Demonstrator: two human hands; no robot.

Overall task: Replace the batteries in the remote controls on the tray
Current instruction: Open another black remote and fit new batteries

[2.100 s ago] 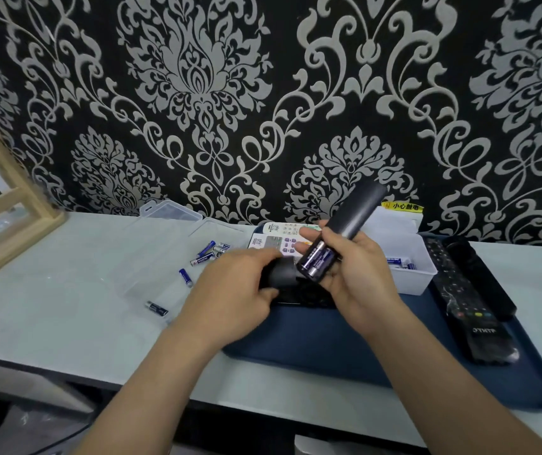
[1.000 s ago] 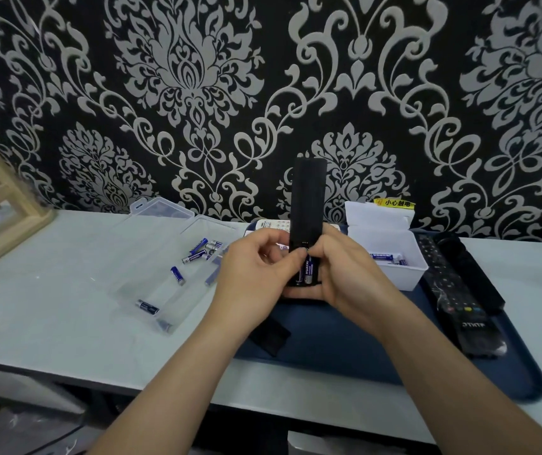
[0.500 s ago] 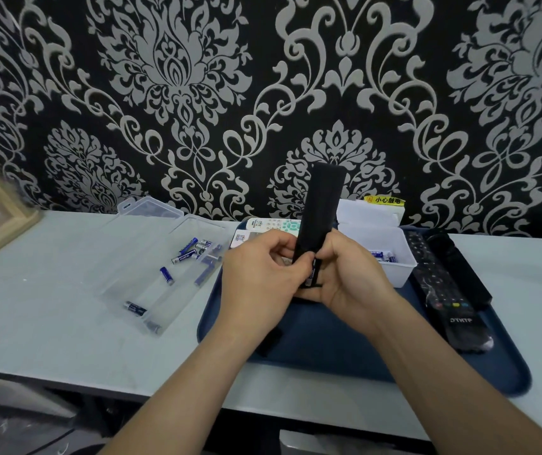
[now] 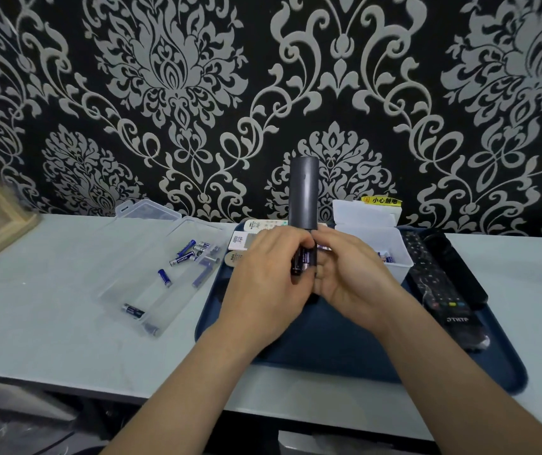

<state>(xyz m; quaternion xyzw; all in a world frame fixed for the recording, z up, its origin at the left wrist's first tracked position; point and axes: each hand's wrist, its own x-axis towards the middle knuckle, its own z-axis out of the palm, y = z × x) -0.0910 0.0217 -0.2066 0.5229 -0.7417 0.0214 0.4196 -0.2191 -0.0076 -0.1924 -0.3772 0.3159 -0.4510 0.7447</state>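
Two batteries [image 4: 302, 259] are seen exposed in the open back of the black remote [image 4: 304, 192], which is held upright above the blue tray [image 4: 328, 343] on the desk [image 4: 49, 307], its lower end gripped by the curled left hand [image 4: 263, 277] and right hand [image 4: 351, 277].

Forearms forward, left hand [image 4: 268, 277] and right hand [image 4: 353, 279] together, fingers curled in a grip round the black remote [image 4: 304, 192].

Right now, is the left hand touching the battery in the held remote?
Touching. Head view: the left hand curls its fingers onto the upper end of the battery, no gap, while the right hand grips the black remote.
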